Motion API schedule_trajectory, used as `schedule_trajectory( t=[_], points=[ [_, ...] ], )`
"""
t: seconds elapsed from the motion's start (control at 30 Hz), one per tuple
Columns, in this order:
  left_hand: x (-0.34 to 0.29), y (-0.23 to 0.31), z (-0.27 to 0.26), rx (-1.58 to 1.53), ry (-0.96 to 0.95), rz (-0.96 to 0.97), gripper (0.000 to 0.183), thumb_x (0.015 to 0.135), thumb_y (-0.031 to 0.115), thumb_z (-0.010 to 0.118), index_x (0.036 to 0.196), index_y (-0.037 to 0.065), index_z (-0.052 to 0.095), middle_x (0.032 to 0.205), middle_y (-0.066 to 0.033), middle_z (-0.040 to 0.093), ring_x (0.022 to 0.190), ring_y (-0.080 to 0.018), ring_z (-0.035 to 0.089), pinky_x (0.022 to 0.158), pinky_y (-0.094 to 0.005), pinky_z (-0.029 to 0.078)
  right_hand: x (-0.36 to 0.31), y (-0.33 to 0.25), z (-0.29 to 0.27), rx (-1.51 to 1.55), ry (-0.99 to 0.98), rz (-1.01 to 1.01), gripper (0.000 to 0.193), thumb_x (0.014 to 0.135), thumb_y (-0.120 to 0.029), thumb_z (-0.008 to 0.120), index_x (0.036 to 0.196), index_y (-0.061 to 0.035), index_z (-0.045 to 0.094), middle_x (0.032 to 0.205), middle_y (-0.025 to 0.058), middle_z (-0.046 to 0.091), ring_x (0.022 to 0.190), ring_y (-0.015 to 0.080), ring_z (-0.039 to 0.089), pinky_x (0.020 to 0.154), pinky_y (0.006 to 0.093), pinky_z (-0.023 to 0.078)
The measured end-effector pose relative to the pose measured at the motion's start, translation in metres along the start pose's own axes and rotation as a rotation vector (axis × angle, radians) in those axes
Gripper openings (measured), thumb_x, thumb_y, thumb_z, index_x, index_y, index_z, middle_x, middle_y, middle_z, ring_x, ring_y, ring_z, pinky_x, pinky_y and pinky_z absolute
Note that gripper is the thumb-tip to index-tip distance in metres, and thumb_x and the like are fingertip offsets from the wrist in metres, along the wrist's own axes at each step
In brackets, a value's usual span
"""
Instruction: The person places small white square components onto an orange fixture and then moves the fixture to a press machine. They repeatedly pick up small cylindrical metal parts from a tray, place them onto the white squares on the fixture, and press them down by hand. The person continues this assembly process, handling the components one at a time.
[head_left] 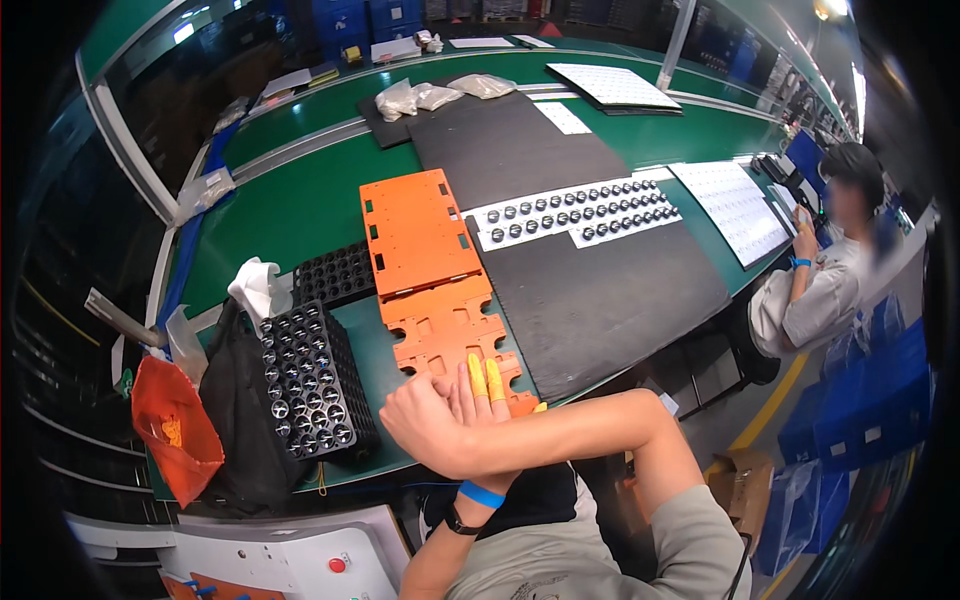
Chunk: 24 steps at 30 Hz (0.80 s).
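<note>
My left hand (484,392) lies flat on the lower part of an orange plastic fixture (440,340), its fingers stretched out and apart from any object. Yellow finger cots cover some of its fingertips. My right forearm crosses over the left one. My right hand (428,425) is bent and curled beside the left hand; its fingertips are hidden, and I cannot make out what it holds, if anything. An orange panel (415,230) with slots stands on the fixture's far end. Left of my hands is a black crate (345,370) filled with several round dark parts.
A black mat (600,300) lies to the right, with rows of black knobs on white sheets (515,218) behind it. An orange bag (175,430) hangs at the left edge. Another person (815,290) works at the right. Plastic bags (435,96) lie farther back.
</note>
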<state>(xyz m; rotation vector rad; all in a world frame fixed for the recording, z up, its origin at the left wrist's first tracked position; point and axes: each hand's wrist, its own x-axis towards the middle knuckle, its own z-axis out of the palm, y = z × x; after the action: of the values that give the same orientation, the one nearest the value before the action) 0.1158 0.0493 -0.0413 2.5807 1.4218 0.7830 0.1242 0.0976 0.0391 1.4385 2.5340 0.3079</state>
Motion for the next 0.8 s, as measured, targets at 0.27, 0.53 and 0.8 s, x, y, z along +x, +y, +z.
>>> schedule_trajectory(
  t=[0.27,0.53,0.8],
  points=[
    [-0.002,0.005,-0.012,-0.243,-0.262,-0.205,0.077,0.084,0.042,0.074,0.138,-0.009,0.051,0.147,-0.0292,0.047,0.141,-0.0429,0.04,0.118,-0.0517,0.03,-0.023,0.089,-0.012,0.511,-0.006,0.047,0.017,0.081,-0.019,0.069,0.078,-0.003,0.073,0.077,0.015,0.072,0.074,0.0329,0.072,0.063,0.045,0.054],
    [0.006,0.009,-0.007,-0.066,0.001,-0.078,0.086,0.086,0.051,0.069,0.146,-0.007,0.046,0.153,-0.026,0.042,0.147,-0.0385,0.035,0.12,-0.0507,0.027,-0.071,0.229,0.115,0.861,0.393,0.864,0.024,0.093,-0.02,0.057,0.091,0.0002,0.069,0.081,0.0214,0.069,0.083,0.0399,0.069,0.072,0.0468,0.052],
    [0.004,0.009,-0.006,-0.053,0.0,-0.095,0.086,0.086,0.051,0.069,0.146,-0.007,0.046,0.154,-0.0259,0.041,0.147,-0.0384,0.034,0.121,-0.0507,0.026,-0.092,0.224,0.141,0.66,0.527,1.119,0.029,0.09,-0.029,0.067,0.099,-0.0016,0.069,0.086,0.0188,0.071,0.084,0.037,0.068,0.073,0.0484,0.051]
  ],
)
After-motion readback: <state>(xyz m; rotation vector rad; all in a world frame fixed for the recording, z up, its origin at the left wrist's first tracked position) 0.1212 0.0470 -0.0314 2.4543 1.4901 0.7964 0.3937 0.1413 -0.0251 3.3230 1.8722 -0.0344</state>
